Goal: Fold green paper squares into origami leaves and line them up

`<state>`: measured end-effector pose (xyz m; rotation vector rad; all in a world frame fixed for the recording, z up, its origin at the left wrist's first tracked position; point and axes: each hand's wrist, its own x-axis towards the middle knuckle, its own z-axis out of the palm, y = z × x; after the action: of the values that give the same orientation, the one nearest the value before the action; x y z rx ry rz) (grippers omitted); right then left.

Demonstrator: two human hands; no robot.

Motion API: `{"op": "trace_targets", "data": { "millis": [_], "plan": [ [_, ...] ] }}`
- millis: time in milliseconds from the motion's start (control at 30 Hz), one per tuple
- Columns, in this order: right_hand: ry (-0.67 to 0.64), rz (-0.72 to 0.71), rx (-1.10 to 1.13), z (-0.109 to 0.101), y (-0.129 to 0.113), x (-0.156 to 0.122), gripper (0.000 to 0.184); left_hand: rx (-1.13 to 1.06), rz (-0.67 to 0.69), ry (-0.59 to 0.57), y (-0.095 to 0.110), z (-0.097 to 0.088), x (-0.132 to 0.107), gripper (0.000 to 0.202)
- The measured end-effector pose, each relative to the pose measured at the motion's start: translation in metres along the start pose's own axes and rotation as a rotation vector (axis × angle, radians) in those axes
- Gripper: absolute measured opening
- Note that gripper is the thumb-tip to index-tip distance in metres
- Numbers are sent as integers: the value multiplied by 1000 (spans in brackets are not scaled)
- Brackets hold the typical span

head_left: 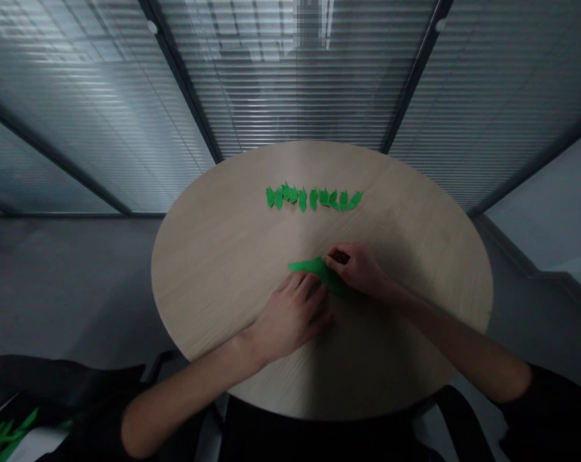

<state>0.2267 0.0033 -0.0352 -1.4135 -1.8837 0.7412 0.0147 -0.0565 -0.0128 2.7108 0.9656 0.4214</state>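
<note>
Left hand: The left hand [290, 316] lies palm down on the table top, at the near edge of the green paper piece. Its fingers [306, 283] are loosely together and slightly curved, and their tips reach the paper. I cannot tell whether they grip it or only rest against it.

Right hand: The right hand [356, 269] sits just beyond the left hand, its fingers [333, 253] curled and closed on the upper edge of the paper piece, pinching it. The exact finger placement is partly hidden by the hand itself.

Paper piece: The green paper piece [315, 269] is a long, pointed shape lying between both hands, with its tip aimed left and its far end tucked beneath the right hand. It sits on the near half of the table.

Table: The round wooden table [223, 269] has a pale, light-grained top.

Row: A row of small green paper leaves [313, 199] lies across the far half of the table, well apart from the hands, the pieces touching or overlapping.

Sleeves: Dark sleeves [550, 410] show at the lower edge of the view, beyond the bare forearms.

Background: A glass wall with slatted blinds [295, 83] stands past the table.

Lower left: More green paper pieces [4, 436] lie on a dark surface, too dim to tell clearly.
</note>
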Motion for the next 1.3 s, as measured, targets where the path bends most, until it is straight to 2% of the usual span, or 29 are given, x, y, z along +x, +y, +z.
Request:
{"op": "trace_targets", "data": {
  "millis": [133,333,567,667,1100,1200,1300],
  "plan": [
    [11,-2,-8,1,0,1,18,128,-50,-13,2,-5,-4,49],
    [3,5,-11,1,-2,1,18,205,-120,-26,6,-8,-12,53],
    [-3,0,-6,0,-1,0,17,178,-43,-9,2,-4,-13,58],
    [1,-8,-6,0,-1,1,17,161,-54,4,2,-3,-10,66],
    [1,0,-16,0,-2,0,18,250,-257,-23,9,-8,-13,67],
    [-8,2,-16,-1,-3,0,18,251,-251,-4,8,-8,-14,67],
    [-10,6,-6,0,-3,0,18,237,-189,51,4,-4,-14,68]
  ]
}}
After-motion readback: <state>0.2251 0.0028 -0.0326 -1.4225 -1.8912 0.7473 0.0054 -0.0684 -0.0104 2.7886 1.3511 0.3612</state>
